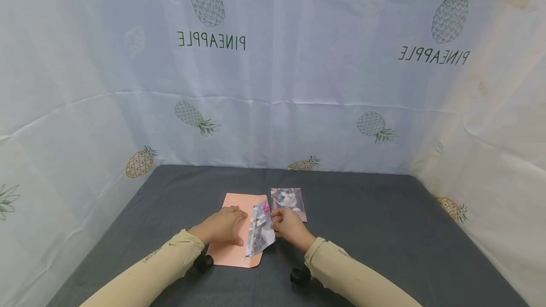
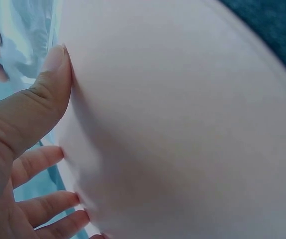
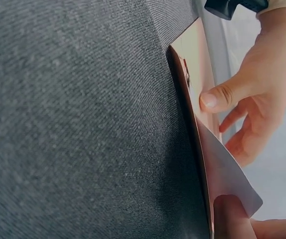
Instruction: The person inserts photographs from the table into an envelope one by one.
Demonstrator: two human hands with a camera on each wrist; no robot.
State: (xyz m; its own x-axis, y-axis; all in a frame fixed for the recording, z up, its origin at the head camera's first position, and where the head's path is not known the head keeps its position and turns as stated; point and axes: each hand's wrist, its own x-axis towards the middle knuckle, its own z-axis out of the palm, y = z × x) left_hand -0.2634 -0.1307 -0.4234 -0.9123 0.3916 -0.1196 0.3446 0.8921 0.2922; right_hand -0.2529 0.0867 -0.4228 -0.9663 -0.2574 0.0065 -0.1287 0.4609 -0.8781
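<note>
Backdrop: white fabric curtain printed with pineapples on three sides, the word PINEAPPLE reading mirror-wise twice across the back.
Table: broad surface under dark grey woven cloth, reaching back to the curtain.
Sleeves: two long beige fabric sleeves, one on each of the person's forearms.
Folder: flat peach-pink rectangular paper folder, lying on the cloth in front of the person, its lower right corner rounded.
Left hand: the left hand rests on the folder's left part, fingers spread, thumb stretched toward the sheet; it grips nothing.
Right hand: the right hand pinches the right edge of the sheet between thumb and fingers.
Sheet: thin glossy picture sheet in grey and white with a magenta patch, tilted and bent over the folder's right side, between the hands.
Cat print: small rectangular photo print of a cat, flat on the cloth just beyond the right hand, right of the folder.
Wrist pieces: small black rounded devices, one below each wrist.
</note>
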